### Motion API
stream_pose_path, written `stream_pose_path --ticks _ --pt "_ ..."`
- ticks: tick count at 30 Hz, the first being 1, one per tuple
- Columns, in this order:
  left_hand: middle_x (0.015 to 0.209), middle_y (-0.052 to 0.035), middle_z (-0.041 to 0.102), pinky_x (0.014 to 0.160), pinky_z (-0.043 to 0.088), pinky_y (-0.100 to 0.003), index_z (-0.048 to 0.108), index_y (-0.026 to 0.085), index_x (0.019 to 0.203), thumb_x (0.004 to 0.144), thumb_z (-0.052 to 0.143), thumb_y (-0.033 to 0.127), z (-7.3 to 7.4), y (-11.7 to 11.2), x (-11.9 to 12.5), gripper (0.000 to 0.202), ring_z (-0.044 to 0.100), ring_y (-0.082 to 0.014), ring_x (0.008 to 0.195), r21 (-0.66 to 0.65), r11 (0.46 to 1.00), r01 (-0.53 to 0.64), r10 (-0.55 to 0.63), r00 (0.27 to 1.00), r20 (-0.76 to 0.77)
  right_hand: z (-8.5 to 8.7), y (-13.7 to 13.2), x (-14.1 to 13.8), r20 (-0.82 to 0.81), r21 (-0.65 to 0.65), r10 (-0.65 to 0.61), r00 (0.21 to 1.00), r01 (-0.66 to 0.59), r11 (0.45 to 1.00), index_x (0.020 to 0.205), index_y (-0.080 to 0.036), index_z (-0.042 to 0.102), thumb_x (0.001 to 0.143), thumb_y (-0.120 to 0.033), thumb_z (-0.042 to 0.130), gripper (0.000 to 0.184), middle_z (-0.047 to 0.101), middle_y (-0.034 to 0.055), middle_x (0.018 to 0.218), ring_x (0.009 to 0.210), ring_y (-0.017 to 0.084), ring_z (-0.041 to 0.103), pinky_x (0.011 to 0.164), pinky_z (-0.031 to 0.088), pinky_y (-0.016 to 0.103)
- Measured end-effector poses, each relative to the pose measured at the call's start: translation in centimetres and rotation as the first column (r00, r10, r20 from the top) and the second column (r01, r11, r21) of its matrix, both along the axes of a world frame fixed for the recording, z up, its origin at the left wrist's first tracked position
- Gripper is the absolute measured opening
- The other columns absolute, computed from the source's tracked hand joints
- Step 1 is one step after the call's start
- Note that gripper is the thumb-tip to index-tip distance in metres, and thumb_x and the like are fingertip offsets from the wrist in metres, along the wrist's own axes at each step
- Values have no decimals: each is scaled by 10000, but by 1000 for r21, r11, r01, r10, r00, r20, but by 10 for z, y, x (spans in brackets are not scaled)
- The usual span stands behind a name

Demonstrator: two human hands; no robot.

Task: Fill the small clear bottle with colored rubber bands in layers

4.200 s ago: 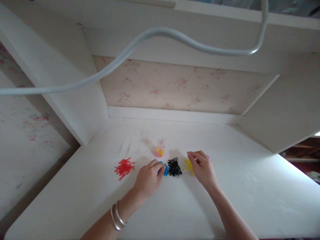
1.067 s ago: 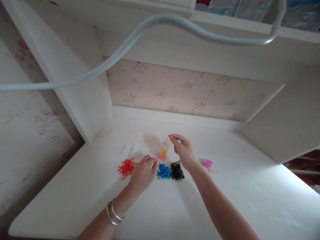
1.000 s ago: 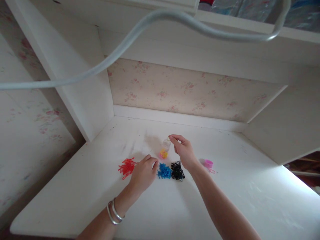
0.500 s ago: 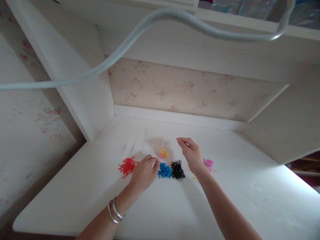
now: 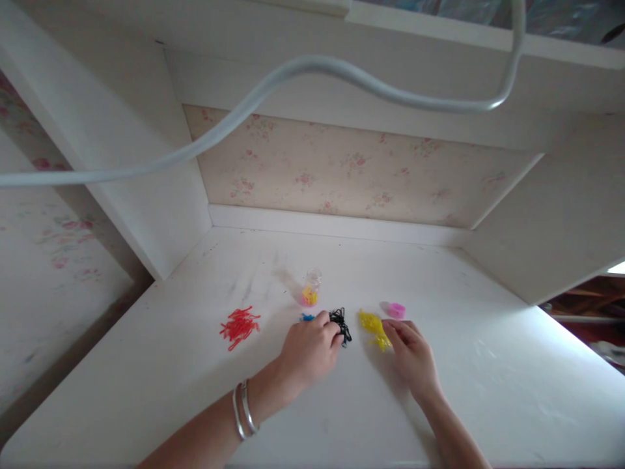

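My left hand (image 5: pixel 308 348), with two silver bangles on its wrist, lies curled over a small blue pile (image 5: pixel 306 317); its fingertips touch a black pile (image 5: pixel 342 321). What is under the fingers is hidden. My right hand (image 5: pixel 414 353) rests low on the white desk (image 5: pixel 146 365), fingers stretched left, their tips at a yellow pile (image 5: pixel 374 324). A small clear jar (image 5: pixel 311 288) with yellow and pink bits inside stands just behind the piles. A pink lid (image 5: pixel 396 310) lies beyond my right hand. A red pile (image 5: pixel 239 324) sits apart on the left.
The desk is set in a white alcove with a side panel (image 5: pixel 146 195) on the left, another on the right, and flowered wallpaper (image 5: pixel 342 169) at the back. A pale grey cable (image 5: pixel 303 65) hangs across the top of the view.
My right hand has come down from the jar's mouth to the yellow pile on the right. My left hand has slid right, over the blue pile, to the black one.
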State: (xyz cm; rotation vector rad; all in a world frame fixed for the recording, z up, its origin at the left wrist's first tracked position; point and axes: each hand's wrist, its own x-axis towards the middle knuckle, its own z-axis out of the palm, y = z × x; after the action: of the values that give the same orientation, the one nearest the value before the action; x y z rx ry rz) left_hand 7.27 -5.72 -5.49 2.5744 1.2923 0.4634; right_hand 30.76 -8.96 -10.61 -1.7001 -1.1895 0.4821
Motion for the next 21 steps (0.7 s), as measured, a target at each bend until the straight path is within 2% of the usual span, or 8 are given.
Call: stream_pose_path --ticks 5,8,11,17,21 --pt "923 -48 624 614 506 -310 656 207 889 907 471 338 -2 -6 38 227 632 -185 727 28 989 144 -143 988 -55 -3 -28 0 91 -61 -101 991 106 992 900 -196 713 831 -528 520 390 626 66 934 707 162 555 644 435 278" --pt "936 -74 622 665 513 -319 661 188 890 891 497 300 -4 -5 57 198 624 -200 823 66 983 172 -168 984 -66 -7 -40 -5 187 -86 -126 974 144 986 895 -200 716 818 -554 507 418 623 60 909 579 137 512 595 433 287" --pt "956 -93 619 737 509 -348 668 175 888 874 514 265 -8 -1 71 178 600 -219 891 112 978 175 -167 983 -79 -12 -44 -9 318 -102 -89 944 127 987 915 -219 718 809 -563 506 418 621 55 909 536 128 502 594 439 296" --pt "932 -81 618 775 492 -352 654 157 884 844 486 130 -13 1 81 175 579 -221 898 126 963 236 -224 969 -107 -17 -42 -6 441 -145 -3 898 75 987 969 -244 705 836 -531 472 393 614 46 974 565 129 572 636 459 300" --pt "936 -79 605 745 487 -341 640 160 910 891 427 118 -11 0 76 218 581 -207 864 126 973 195 -183 978 -101 -18 -43 -4 437 -187 47 898 40 982 990 -238 694 891 -516 396 419 608 53 1002 554 117 580 649 460 301"
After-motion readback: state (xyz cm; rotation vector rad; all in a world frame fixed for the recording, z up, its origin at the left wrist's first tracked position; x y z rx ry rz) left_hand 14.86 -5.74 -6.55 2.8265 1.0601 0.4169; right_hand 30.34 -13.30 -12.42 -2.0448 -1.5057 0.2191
